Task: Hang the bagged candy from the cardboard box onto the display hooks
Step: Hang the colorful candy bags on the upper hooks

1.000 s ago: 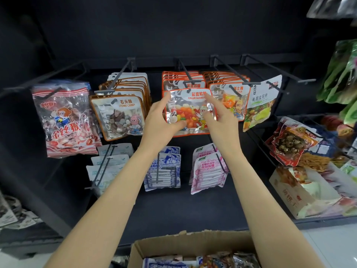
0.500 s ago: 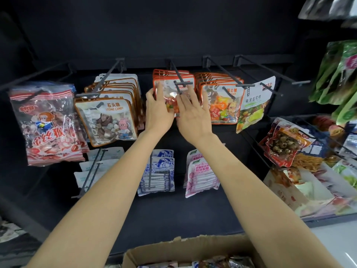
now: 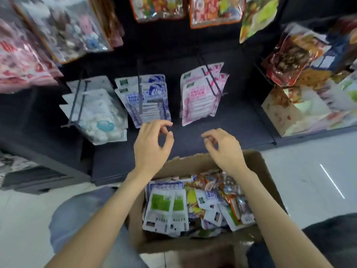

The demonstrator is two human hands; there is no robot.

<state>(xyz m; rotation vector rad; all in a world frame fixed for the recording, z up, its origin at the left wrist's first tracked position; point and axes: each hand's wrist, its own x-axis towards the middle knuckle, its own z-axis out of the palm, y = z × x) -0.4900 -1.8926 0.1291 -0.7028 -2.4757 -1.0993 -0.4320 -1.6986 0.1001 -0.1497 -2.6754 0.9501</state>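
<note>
The cardboard box (image 3: 268, 176) stands on the floor below me, holding several mixed candy bags (image 3: 193, 204), among them white ones with green labels (image 3: 166, 207). My left hand (image 3: 152, 146) hovers over the box's far left rim with loosely curled fingers, holding nothing. My right hand (image 3: 224, 149) hangs over the far rim a little to the right, fingers relaxed and empty. On the lower hooks hang white bags (image 3: 100, 115), blue-white bags (image 3: 146, 101) and pink bags (image 3: 202, 97). The orange-edged colour bean bags (image 3: 158, 8) hang at the top edge.
The dark display shelf base (image 3: 231, 132) runs just behind the box. A black hook bar (image 3: 74, 107) sticks out toward me at the left. To the right, a wire rack holds red snack bags (image 3: 289, 55) and an open paper carton (image 3: 289, 117). Pale floor (image 3: 309, 180) lies on the right.
Both hands have left the colour bean bag hanging on the upper hook and dropped down to above the box. My view has tilted downward, so the box contents now show.
</note>
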